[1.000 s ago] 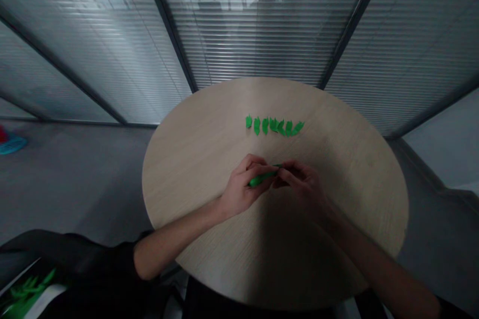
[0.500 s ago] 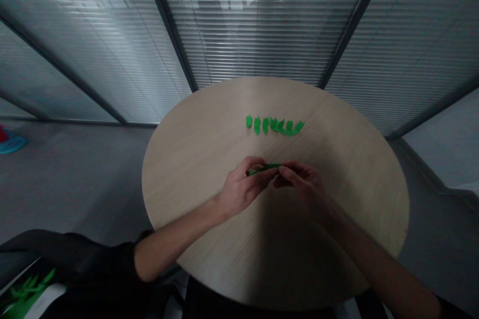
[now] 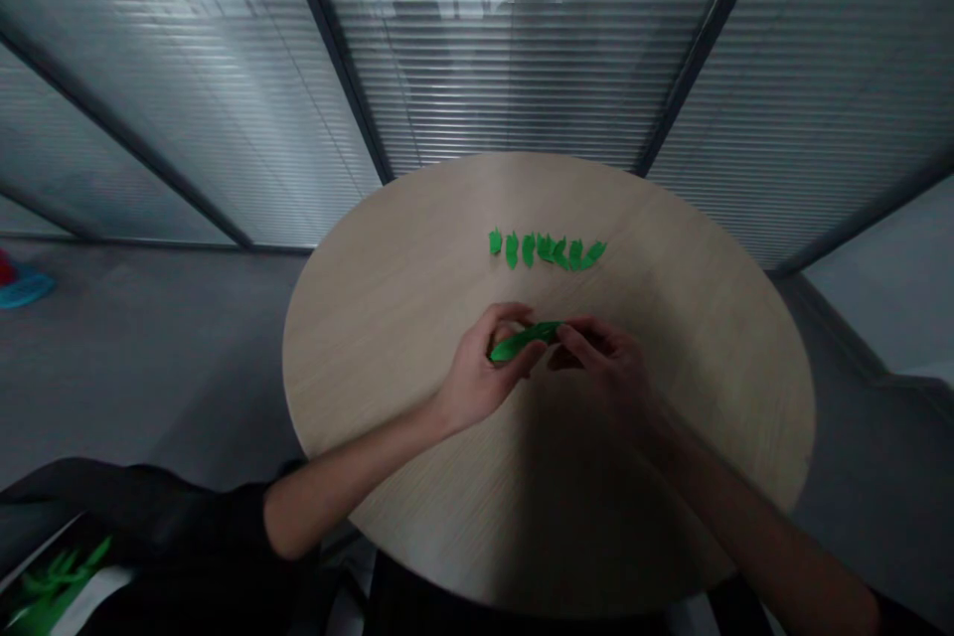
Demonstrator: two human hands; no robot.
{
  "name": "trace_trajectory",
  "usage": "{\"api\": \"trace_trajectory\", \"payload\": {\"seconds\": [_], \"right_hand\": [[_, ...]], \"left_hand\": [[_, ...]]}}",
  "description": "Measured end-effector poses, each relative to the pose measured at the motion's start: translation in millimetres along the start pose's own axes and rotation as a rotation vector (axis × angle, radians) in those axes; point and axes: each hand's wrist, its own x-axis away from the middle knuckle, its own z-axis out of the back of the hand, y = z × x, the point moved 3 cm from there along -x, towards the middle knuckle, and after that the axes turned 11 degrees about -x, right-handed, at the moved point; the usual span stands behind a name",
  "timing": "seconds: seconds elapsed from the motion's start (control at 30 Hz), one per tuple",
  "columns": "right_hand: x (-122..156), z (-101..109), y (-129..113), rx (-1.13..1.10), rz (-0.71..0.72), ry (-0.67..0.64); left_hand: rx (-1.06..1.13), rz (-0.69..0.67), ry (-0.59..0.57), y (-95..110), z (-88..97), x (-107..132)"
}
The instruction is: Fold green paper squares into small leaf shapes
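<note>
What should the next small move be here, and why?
Probably the right hand should pull a small piece off the green strip, which the left hand grips. It pinches the strip's end, and a row of matching green pieces lies just ahead on the round table.

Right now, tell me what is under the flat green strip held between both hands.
Below the flat green strip are the left hand and right hand; the pale wood tabletop directly beneath them is covered.
</note>
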Motion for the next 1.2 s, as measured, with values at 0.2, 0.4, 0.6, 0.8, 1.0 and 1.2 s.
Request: {"api": "trace_trajectory", "payload": {"seconds": [0.2,0.4,0.6,0.8,1.0,1.2], "right_hand": [[2.7,-2.7,-1.2,0.067,0.088,0.046],[4.9,-4.9,1.5,0.071,0.126,0.068],[4.1,-4.3,2.7,0.094,0.132,0.048],[3.5,-3.8,2.5,0.090,0.105,0.031],[4.9,-5.1,4.5,0.062,0.080,0.047],[5.8,-6.9,5.2,0.062,0.086,0.025]], "left_hand": [[0.093,0.257,-0.114,-2.1,-6.2,-2.5],[0.018,0.251,-0.061,-0.8,-1.3,-5.5],[0.036,0.251,-0.070,1.1,0.0,-4.6],[0.113,0.283,-0.122,1.6,-1.8,-5.1],[0.221,0.314,-0.118,0.6,-4.9,-5.4],[0.242,0.303,-0.097,-0.2,-5.7,-6.1]]}}
